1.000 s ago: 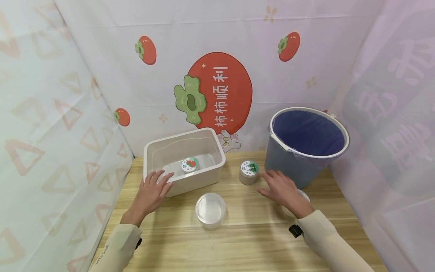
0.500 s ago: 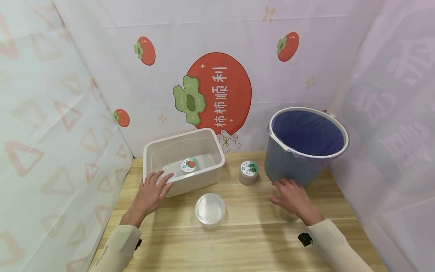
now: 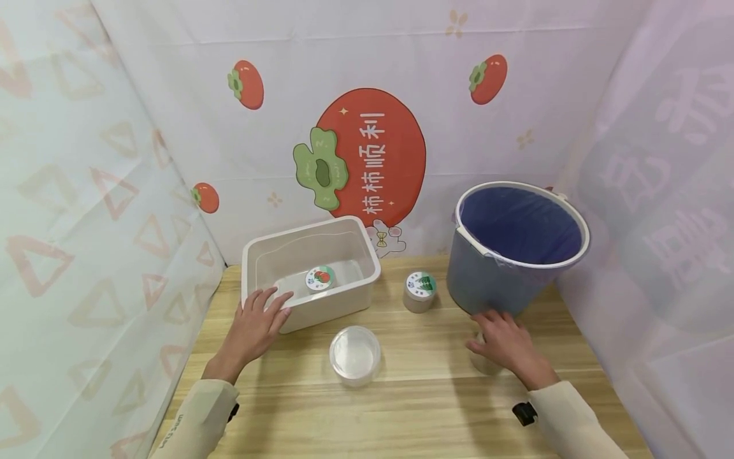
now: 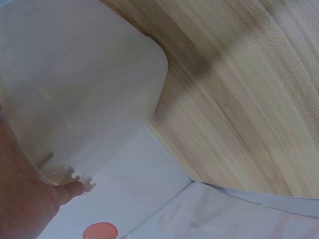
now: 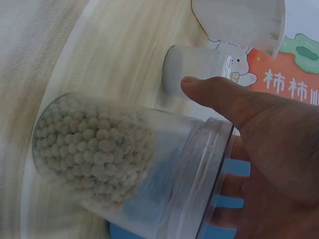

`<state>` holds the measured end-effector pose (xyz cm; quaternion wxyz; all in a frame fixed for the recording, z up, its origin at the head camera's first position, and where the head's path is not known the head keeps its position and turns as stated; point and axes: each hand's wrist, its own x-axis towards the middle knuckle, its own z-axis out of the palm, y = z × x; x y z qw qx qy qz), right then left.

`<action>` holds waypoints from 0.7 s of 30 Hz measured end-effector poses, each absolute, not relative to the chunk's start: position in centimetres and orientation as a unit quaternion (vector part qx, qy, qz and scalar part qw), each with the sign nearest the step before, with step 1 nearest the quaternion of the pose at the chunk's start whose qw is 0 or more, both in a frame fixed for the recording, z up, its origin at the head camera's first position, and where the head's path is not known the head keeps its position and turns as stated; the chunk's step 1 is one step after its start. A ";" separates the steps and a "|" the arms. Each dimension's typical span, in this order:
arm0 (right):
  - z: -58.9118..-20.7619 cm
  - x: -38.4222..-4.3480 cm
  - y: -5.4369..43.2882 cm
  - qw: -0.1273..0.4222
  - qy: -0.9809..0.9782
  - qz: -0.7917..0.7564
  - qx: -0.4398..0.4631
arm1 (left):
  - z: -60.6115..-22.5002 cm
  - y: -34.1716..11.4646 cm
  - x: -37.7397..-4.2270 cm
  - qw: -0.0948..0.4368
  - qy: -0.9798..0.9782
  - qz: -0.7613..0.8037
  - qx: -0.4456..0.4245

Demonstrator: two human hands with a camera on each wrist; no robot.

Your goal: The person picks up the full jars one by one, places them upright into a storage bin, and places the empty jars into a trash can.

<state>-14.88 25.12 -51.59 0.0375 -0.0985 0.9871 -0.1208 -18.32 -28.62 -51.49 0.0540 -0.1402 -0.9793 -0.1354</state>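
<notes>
My left hand (image 3: 255, 325) rests over the near left rim of a white plastic bin (image 3: 332, 310), its fingers spread and lightly bent. Inside the bin is a small round jar (image 3: 319, 280) with a red-and-green label on its lid. My right hand (image 3: 507, 344) reaches over a clear lidded jar of small beige balls (image 5: 94, 144), in front of the bucket. In the right wrist view its fingers lie behind the lid, while the thumb (image 5: 209, 94) stands straight out, apart from the jar. From the head, the hand hides most of this jar.
A blue-grey bucket (image 3: 482, 280) with a white rim and plastic liner stands at the back right. Left of it is a jar (image 3: 420, 299) with a green label on top. A clear round container (image 3: 355, 357) sits mid-table. Printed cloth walls (image 3: 504, 146) enclose the wooden table (image 3: 367, 424).
My right hand has moved right and towards me, away from the green-labelled jar and over the jar of beige balls. The left hand stays on the bin's rim.
</notes>
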 end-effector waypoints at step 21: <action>-51.1 -13.4 26.4 0.031 0.981 -0.161 -0.100 | -51.5 -28.7 -18.4 0.050 -0.979 -0.138 -0.139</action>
